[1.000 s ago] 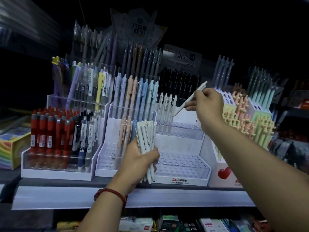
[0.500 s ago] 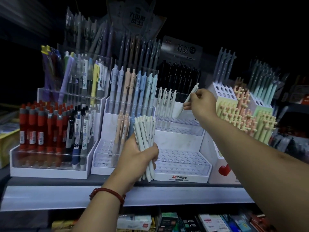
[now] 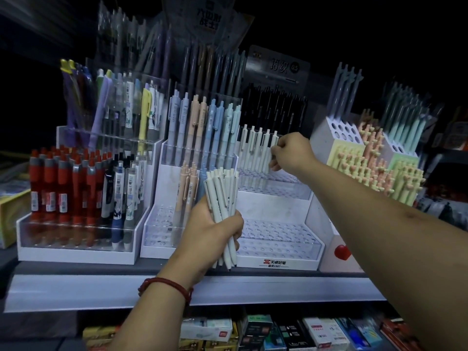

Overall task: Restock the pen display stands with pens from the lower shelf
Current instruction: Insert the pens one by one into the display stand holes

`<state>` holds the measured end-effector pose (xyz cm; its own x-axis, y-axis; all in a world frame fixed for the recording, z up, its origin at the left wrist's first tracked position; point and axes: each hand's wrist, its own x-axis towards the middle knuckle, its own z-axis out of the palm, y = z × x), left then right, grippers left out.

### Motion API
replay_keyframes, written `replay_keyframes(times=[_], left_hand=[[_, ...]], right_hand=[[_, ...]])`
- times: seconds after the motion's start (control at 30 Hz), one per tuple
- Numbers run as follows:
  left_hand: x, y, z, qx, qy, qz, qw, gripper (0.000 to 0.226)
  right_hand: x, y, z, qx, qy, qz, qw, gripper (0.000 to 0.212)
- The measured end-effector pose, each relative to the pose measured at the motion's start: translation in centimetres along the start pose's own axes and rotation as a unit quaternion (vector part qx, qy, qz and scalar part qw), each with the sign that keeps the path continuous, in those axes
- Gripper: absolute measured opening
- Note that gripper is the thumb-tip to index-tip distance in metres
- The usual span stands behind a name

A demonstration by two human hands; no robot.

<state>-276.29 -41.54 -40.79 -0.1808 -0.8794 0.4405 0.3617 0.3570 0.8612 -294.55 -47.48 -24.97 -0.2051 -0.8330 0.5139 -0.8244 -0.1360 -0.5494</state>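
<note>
You're mid-restock. Your right hand (image 3: 292,154) seats a white pen (image 3: 274,141) at the end of the row of white pens (image 3: 253,150) on the top tier of the white stand (image 3: 278,264), with your fingers (image 3: 275,165) pinching its barrel. Your left hand (image 3: 212,231) grips the bundle of white pens (image 3: 222,196) in front of the stand's lower tiers. The next move, I judge, is to let go and draw another from the bundle. Black pens (image 3: 276,110) stand just behind, and heart-topped pens (image 3: 367,168) crowd in on the right, so mind both.

Dim scene, lit from the front on the nearest displays, black background, blurred and bent at the edges.
</note>
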Motion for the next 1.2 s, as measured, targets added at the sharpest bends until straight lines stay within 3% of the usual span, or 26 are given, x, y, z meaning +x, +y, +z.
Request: replay_keyframes(times=[0.17,0.3,0.43,0.5,0.63,0.8,1.0,1.1,1.2], left_hand=[[-0.1,0.1,0.0,-0.003,0.000,-0.005,1.000,0.027],[-0.1,0.2,0.0,-0.002,0.001,-0.008,1.000,0.025],[-0.1,0.4,0.3,0.011,0.019,-0.004,1.000,0.027],[-0.3,0.9,0.6,0.022,0.028,0.008,0.999,0.027],[-0.7,1.7,1.2,0.031,0.038,0.020,0.999,0.034],[-0.8,1.7,1.2,-0.005,0.030,0.003,1.000,0.028],[-0.5,0.9,0.6,-0.019,0.019,-0.014,1.000,0.029],[-0.5,0.8,0.5,-0.029,0.017,-0.014,0.999,0.026],[-0.6,0.7,0.5,-0.035,0.019,-0.010,0.999,0.024]], right_hand=[[-0.6,1.1,0.1,0.009,0.027,0.020,0.999,0.023],[-4.0,0.0,-0.2,0.016,0.097,-0.066,0.993,0.014],[-10.7,-3.0,-0.5,0.120,-0.055,-0.154,0.979,0.019],[-13.1,-4.0,-0.1,0.109,-0.116,-0.165,0.973,0.024],[-14.5,-4.6,1.1,-0.034,-0.116,-0.168,0.978,0.029],[-14.1,-4.5,0.7,0.095,-0.145,-0.106,0.979,0.027],[-10.2,-3.7,-2.3,0.336,0.012,-0.020,0.941,0.022],[-6.9,-2.2,-3.7,0.339,0.099,-0.008,0.936,0.018],[-4.2,-0.2,-4.0,0.279,0.130,0.003,0.951,0.017]])
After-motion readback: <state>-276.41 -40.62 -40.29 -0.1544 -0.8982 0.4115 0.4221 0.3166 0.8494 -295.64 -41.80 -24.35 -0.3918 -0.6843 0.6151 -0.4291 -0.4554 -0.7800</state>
